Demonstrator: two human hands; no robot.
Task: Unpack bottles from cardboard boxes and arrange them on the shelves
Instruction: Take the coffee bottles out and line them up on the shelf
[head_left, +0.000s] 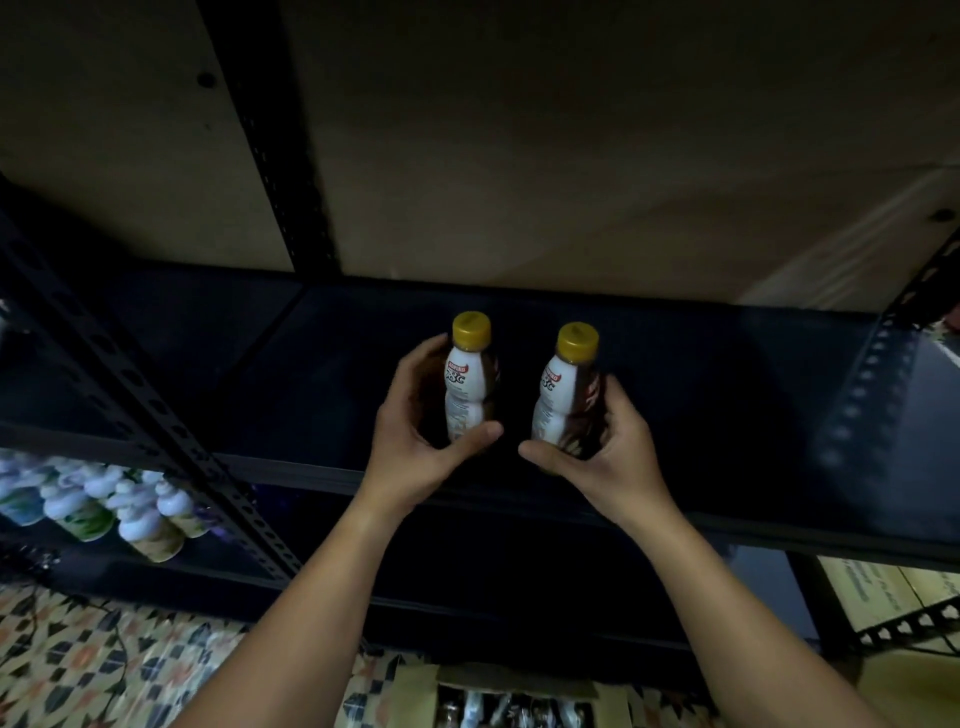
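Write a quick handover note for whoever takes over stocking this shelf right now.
Left hand: grips a yellow-capped bottle, upright over the dark shelf.
Right hand: grips a second bottle, upright beside the first, not touching it.
Whether the bottles already stand on the shelf cannot be told.
Done: other bottles stand on the lower shelf at left.
Left: release both, then fetch more from the open box on the floor below, which holds more bottles.
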